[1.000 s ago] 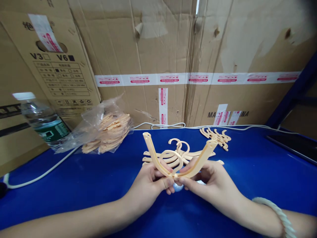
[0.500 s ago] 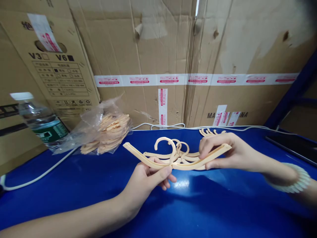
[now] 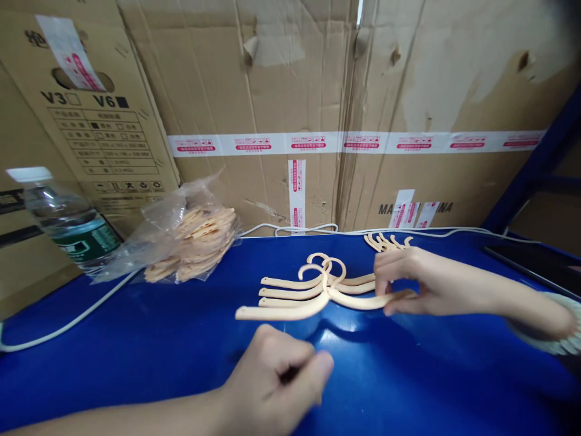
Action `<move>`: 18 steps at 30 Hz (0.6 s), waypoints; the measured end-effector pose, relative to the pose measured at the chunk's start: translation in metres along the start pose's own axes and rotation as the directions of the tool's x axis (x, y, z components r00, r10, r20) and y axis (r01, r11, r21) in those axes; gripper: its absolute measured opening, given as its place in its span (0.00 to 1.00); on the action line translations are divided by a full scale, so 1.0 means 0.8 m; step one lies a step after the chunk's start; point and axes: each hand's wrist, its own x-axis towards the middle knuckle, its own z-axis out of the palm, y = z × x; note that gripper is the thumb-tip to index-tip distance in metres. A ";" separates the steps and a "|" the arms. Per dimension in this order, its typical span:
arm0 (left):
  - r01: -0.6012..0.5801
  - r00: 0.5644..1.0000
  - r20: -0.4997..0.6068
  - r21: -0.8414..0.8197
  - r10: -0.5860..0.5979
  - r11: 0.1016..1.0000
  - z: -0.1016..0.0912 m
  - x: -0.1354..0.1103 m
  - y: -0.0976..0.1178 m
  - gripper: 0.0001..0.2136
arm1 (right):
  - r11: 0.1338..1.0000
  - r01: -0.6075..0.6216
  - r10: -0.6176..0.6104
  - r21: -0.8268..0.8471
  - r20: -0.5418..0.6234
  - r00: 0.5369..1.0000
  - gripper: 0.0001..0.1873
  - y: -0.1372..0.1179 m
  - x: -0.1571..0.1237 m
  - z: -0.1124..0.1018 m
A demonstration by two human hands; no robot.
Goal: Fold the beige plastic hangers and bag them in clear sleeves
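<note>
My right hand (image 3: 402, 281) pinches the right arm of a beige clothes hanger (image 3: 281, 312), which is the nearest of several lined up one behind another. Its hook curves up in the middle, among the hooks of the hangers behind it. Those other hangers (image 3: 284, 293) lie on the blue table, their right ends partly hidden by my right hand. Nearer to me, below the held hanger, my left hand (image 3: 281, 378) is curled closed and apart from it. Nothing shows in its fingers.
At the back left lies a clear plastic bag (image 3: 195, 245) of flat beige pieces, beside a water bottle (image 3: 68, 221). More curved beige pieces (image 3: 385, 241) lie behind my right hand. A white cable (image 3: 68, 330) crosses the table (image 3: 136, 375). Cardboard (image 3: 254, 91) stands behind; a dark flat object (image 3: 535, 266) lies right.
My left hand has let go of the hanger's middle and drawn back toward me. The hanger has been lowered and turned, close to the others, still in my right hand.
</note>
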 end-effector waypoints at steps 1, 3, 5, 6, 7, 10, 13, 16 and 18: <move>-0.163 0.987 0.042 0.154 0.158 0.975 0.004 -0.003 -0.002 0.24 | 0.999 -0.030 0.031 -0.025 0.058 0.998 0.05 0.000 -0.001 0.001; -0.483 0.873 0.135 0.372 0.469 0.792 0.011 -0.008 -0.012 0.22 | 0.995 -0.084 0.090 -0.050 0.137 0.987 0.04 -0.003 -0.003 0.004; -0.578 0.794 0.194 0.535 0.575 0.617 0.016 -0.008 -0.021 0.17 | 0.994 -0.104 0.108 -0.035 0.154 0.982 0.05 -0.008 -0.004 0.008; -0.594 0.775 0.209 0.564 0.597 0.573 0.017 -0.007 -0.024 0.13 | 0.994 -0.111 0.113 -0.023 0.141 0.984 0.05 -0.010 -0.004 0.010; -0.589 0.776 0.213 0.581 0.594 0.561 0.016 -0.006 -0.024 0.11 | 0.993 -0.116 0.117 -0.016 0.126 0.985 0.06 -0.012 -0.004 0.011; -0.528 0.831 0.206 0.586 0.516 0.616 0.007 -0.001 -0.015 0.12 | 0.987 -0.153 0.157 -0.047 0.108 0.982 0.07 -0.014 -0.001 0.016; -0.435 0.888 0.168 0.608 0.427 0.665 0.000 0.001 -0.007 0.18 | 0.974 -0.196 0.205 -0.118 0.070 0.976 0.06 -0.010 0.004 0.020; -0.377 0.909 0.101 0.617 0.405 0.691 0.001 0.002 -0.014 0.20 | 0.958 -0.186 0.186 -0.220 -0.022 0.982 0.07 -0.007 0.009 0.026; -0.358 0.907 0.071 0.650 0.415 0.671 0.003 0.003 -0.025 0.22 | 0.940 -0.183 0.169 -0.287 -0.075 0.983 0.06 -0.008 0.010 0.034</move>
